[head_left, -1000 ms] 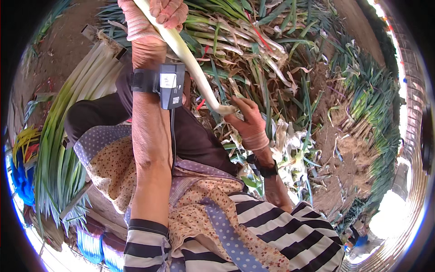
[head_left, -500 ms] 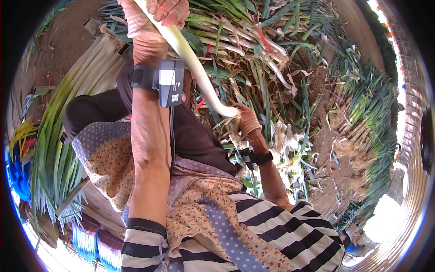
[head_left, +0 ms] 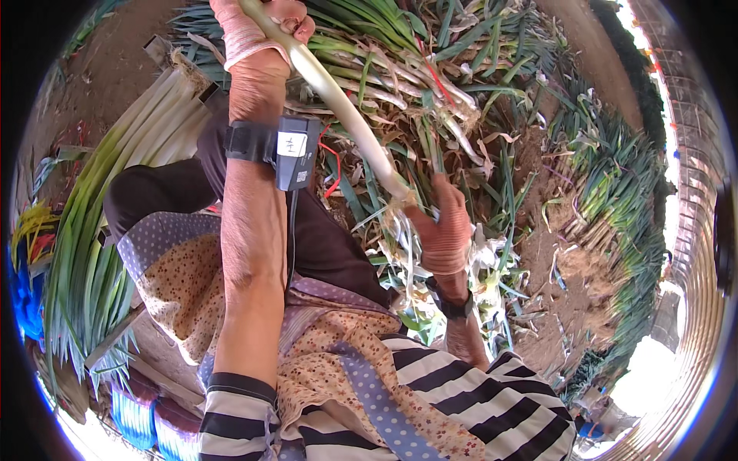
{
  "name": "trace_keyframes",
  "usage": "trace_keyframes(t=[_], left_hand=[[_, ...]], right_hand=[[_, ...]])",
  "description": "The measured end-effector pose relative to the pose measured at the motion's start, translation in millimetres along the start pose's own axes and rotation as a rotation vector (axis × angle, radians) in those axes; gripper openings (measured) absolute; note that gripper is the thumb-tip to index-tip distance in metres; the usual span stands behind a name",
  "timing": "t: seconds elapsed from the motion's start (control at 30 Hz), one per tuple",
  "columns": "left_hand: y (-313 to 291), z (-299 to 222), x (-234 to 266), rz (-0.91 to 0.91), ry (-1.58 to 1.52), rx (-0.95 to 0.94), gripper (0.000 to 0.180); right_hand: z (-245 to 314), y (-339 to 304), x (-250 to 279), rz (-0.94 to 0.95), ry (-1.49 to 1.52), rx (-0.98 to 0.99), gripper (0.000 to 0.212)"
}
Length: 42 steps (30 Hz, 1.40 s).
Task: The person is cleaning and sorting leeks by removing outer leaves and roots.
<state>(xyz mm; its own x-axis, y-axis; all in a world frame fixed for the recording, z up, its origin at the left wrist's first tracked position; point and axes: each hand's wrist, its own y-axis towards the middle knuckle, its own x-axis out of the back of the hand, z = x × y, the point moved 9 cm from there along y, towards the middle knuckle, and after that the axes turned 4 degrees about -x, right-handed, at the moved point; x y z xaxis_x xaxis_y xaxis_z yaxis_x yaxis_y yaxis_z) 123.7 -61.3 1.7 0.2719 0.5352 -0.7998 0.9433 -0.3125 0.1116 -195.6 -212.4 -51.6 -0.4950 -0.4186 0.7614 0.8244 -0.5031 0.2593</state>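
Observation:
A long leek slants across the upper middle, its white root end pointing down to the right. My left hand, in a pale pink glove, is closed round the leek's upper part near the top edge. Beside the root end is my right hand, in a ribbed pinkish glove. Its fingers are stretched out and its thumb stands apart, close to the roots; whether the thumb touches them I cannot tell. Pale peeled leaves lie in a heap just beyond and below the right hand.
Loose leeks with dry leaves and a red tie lie ahead. A row of cleaned leeks rests in a frame at left. Another long pile of leeks lines the right, on bare soil. Blue bundles sit at lower left.
My right hand has come away from its grip at the root end and spread its fingers, shifting slightly right and down. The left hand and leek have moved slightly.

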Motion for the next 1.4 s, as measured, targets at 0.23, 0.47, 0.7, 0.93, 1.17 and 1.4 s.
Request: trace_keyframes(t=[0.23, 0.47, 0.7, 0.93, 1.17, 1.4], left_hand=[[-9, 15, 43, -0.429, 0.046, 0.007, 0.07], [-17, 10, 39, -0.597, 0.035, 0.033, 0.066], [-29, -12, 51, -0.644, -0.148, -0.066, 0.056], [-26, -103, 37, -0.243, -0.276, -0.356, 0.057], [-91, -357, 47, -0.407, 0.319, -0.899, 0.063], [-199, -476, 156, -0.819, 0.614, -0.967, 0.037]], right_hand=[[-70, -2, -52, 0.11, 0.385, -0.469, 0.012], [-178, -56, -34, 0.204, -0.049, -0.653, 0.05], [-14, 31, -30, 0.001, 0.18, -0.177, 0.062], [32, 43, -88, 0.458, 0.877, -0.665, 0.024], [98, 92, -134, 0.907, 0.571, -0.634, 0.026], [229, 168, -208, 0.892, 0.122, 0.41, 0.048]])
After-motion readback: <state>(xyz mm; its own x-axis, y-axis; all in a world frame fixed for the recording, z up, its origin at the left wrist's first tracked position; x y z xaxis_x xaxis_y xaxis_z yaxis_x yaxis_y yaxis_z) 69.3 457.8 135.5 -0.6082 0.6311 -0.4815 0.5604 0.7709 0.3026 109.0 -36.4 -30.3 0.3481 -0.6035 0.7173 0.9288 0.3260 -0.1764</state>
